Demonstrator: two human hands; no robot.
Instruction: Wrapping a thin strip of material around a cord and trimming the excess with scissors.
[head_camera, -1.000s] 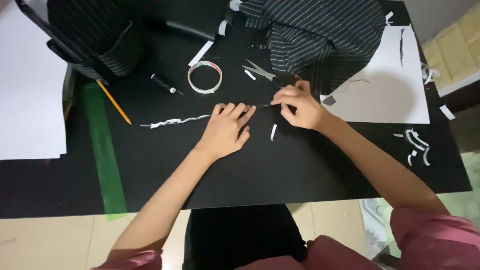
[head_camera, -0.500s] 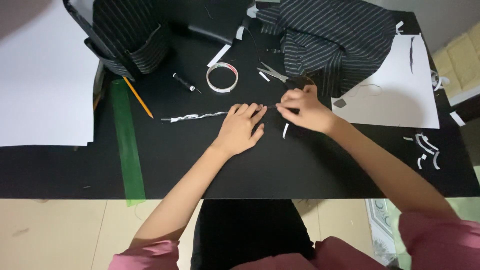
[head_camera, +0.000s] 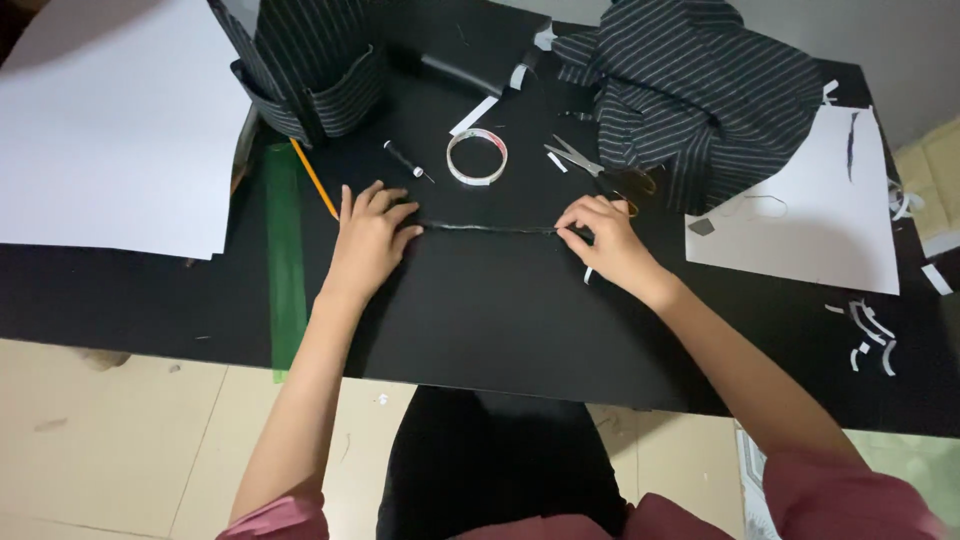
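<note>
The scissors' (head_camera: 590, 165) handles lay partly hidden under the striped cloth (head_camera: 700, 90). The white paper sheet (head_camera: 100, 120) ran off the left edge. The strip's (head_camera: 490, 229) ends were covered by fingers (head_camera: 400, 232).

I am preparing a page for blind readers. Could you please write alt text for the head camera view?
Seen from above, a person's left hand and right hand hold the two ends of a thin dark strip stretched flat on a black table. Behind it lie a tape roll, scissors, a pencil, a green ruler, striped fabric and white paper sheets.
</note>
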